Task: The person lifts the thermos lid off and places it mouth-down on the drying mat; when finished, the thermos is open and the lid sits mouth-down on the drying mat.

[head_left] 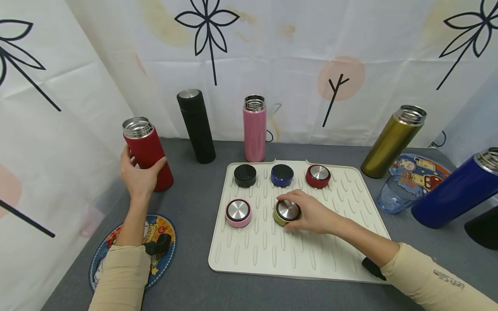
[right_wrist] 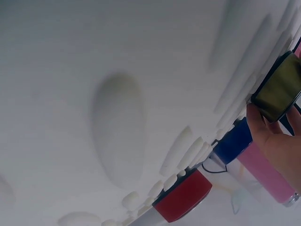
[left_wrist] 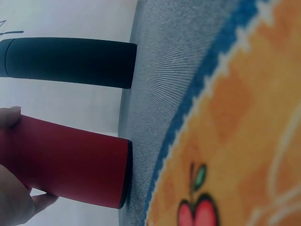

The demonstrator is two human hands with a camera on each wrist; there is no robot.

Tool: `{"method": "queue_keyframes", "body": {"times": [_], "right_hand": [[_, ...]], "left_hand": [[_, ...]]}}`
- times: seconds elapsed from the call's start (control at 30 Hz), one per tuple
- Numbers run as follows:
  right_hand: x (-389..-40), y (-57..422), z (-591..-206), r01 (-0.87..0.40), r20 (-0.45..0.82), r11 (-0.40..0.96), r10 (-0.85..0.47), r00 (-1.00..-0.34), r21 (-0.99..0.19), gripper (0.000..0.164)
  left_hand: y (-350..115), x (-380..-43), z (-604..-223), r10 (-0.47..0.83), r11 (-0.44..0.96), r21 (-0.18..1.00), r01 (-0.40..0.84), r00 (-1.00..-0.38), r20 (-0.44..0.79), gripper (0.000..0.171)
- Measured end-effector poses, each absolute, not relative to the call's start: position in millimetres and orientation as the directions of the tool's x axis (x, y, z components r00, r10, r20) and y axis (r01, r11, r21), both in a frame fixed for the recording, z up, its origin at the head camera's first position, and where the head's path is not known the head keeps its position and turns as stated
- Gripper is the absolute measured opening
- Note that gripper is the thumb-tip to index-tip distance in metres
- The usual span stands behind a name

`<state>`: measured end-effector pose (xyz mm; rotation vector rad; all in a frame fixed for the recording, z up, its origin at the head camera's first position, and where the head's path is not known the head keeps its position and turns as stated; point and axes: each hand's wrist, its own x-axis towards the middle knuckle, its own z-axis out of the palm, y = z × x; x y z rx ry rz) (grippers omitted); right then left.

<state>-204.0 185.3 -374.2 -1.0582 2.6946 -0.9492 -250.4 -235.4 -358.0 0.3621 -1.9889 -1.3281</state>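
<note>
My left hand (head_left: 142,179) grips a red thermos bottle (head_left: 145,151) around its lower body; its mouth is bare steel, with no lid on. In the left wrist view the red bottle's base meets the grey table. My right hand (head_left: 311,212) pinches a gold lid (head_left: 288,211) with a steel top on a white ribbed mat (head_left: 272,259). Beside it on the mat lie a pink lid (head_left: 238,213), a black lid (head_left: 245,175), a blue lid (head_left: 282,175) and a red lid (head_left: 318,176).
Behind stand a black thermos (head_left: 196,127) with its lid on and an open pink bottle (head_left: 254,131). To the right are an open gold bottle (head_left: 393,142), a glass (head_left: 397,196), a blue bottle (head_left: 459,190) and a round patterned placemat (head_left: 437,166). Another placemat (head_left: 171,246) lies under my left forearm.
</note>
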Motion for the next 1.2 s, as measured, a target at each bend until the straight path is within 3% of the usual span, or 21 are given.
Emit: {"method": "queue_keyframes", "body": {"times": [0.23, 0.67, 1.0, 1.2], "right_hand": [[-203, 186, -372, -0.57, 0.117, 0.567, -0.64, -0.759, -0.595, 0.068], [-205, 193, -370, -0.56, 0.1, 0.537, -0.66, -0.744, -0.631, 0.073], [-207, 201, -360, -0.446, 0.056, 0.486, -0.626, -0.777, -0.752, 0.07], [-211, 209, -355, -0.403, 0.07, 0.458, -0.588, -0.806, -0.792, 0.067]], "left_hand": [[-237, -249, -355, -0.593, 0.339, 0.93, 0.142, -0.735, 0.328, 0.083], [-236, -248, -351, -0.604, 0.338, 0.931, 0.139, -0.726, 0.328, 0.083], [-230, -243, -332, -0.646, 0.334, 0.916, 0.223, -0.653, 0.395, 0.082], [-221, -238, -321, -0.679, 0.398, 0.863, 0.311, -0.532, 0.505, 0.076]]}}
